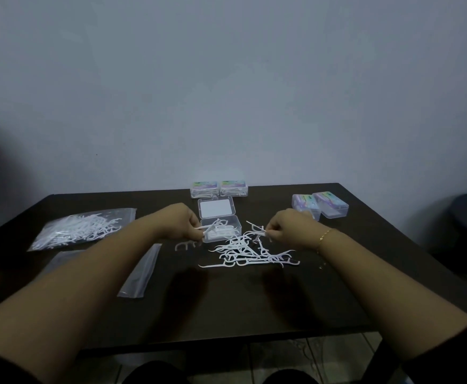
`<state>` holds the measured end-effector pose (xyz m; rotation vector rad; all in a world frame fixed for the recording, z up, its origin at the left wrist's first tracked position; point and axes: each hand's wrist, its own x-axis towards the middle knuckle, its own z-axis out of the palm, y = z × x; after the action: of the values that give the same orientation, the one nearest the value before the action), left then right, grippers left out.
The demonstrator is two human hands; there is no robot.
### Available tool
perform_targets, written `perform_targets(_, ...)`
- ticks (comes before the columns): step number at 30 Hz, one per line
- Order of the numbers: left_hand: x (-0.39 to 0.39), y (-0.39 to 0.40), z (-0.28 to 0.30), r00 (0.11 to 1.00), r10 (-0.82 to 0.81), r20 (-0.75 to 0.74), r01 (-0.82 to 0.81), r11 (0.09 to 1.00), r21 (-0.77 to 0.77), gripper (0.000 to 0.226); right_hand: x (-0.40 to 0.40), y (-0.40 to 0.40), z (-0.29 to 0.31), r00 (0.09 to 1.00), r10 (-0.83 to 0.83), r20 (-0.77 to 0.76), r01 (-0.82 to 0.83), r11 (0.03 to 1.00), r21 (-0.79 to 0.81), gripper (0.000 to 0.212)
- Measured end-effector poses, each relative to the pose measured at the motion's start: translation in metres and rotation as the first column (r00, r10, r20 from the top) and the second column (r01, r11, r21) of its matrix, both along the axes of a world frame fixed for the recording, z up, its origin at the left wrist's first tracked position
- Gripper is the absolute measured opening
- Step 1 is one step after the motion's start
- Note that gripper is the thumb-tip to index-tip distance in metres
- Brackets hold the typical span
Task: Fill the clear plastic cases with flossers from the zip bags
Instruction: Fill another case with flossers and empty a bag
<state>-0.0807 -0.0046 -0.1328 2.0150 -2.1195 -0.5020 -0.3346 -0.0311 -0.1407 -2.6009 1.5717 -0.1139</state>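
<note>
The open case (220,230), a clear, rounded plastic box, sits mid-counter with its lid (217,207) hinged back flat behind it; thin white flossers already lie tangled inside. Your left hand (183,224) is at the case's left edge, its grip pinched round a small bunch of flossers (209,228) angled over the rim. Your right hand (283,227), with a thin gold bracelet (324,236) at the wrist, has its grip closed on one flosser (256,228), held just above the loose pile (251,252). That pile of slim, curved white plastic picks spreads over the dark, smooth counter (254,306) just right of the case and nearer to you. One stray flosser (181,246) lies under your left hand.

Left of your forearm lies a flat, empty zip bag (140,271) of glossy film; farther left, a full bag (84,228) bulges with white flossers. Two closed cases (218,189) with pastel labels stand side by side at the far edge, against the plain wall (226,79). Two more labelled cases (321,207) sit at the far right, touching each other.
</note>
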Motion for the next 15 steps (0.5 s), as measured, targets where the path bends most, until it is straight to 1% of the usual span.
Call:
perform_targets(5,0.000,-0.014,0.010,0.999,-0.003,0.035,0.003,1.000,-0.007,0.010,0.002,-0.008,0.001,1.000,-0.002,-0.001,0.002,1.000,0.001,0.029)
perform_targets(6,-0.001,-0.017,0.011,0.997,-0.009,0.081,0.011,1.000,-0.017,0.011,0.002,-0.010,0.001,1.000,-0.003,0.000,0.003,1.000,0.000,0.029)
perform_targets(8,-0.004,-0.023,0.014,0.970,-0.036,0.241,0.047,0.998,-0.042,0.014,0.003,-0.014,0.001,1.000,-0.009,0.004,0.009,1.000,-0.001,0.028)
perform_targets(9,-0.006,-0.027,0.016,0.943,-0.042,0.331,0.062,0.997,-0.050,0.017,0.003,-0.016,0.001,1.000,-0.011,0.009,0.011,1.000,-0.003,0.028)
perform_targets(11,-0.012,-0.035,0.018,0.884,-0.038,0.466,0.075,0.995,-0.061,0.028,0.003,-0.019,0.001,1.000,-0.013,0.018,0.013,1.000,-0.001,0.027)
perform_targets(13,-0.021,-0.042,0.020,0.827,-0.042,0.561,0.090,0.994,-0.058,0.032,0.003,-0.023,0.002,1.000,-0.017,0.025,0.017,1.000,0.004,0.027)
perform_targets(15,-0.034,-0.048,0.022,0.777,-0.067,0.625,0.109,0.994,-0.029,0.026,0.004,-0.028,0.001,0.999,-0.018,0.034,0.018,1.000,0.004,0.029)
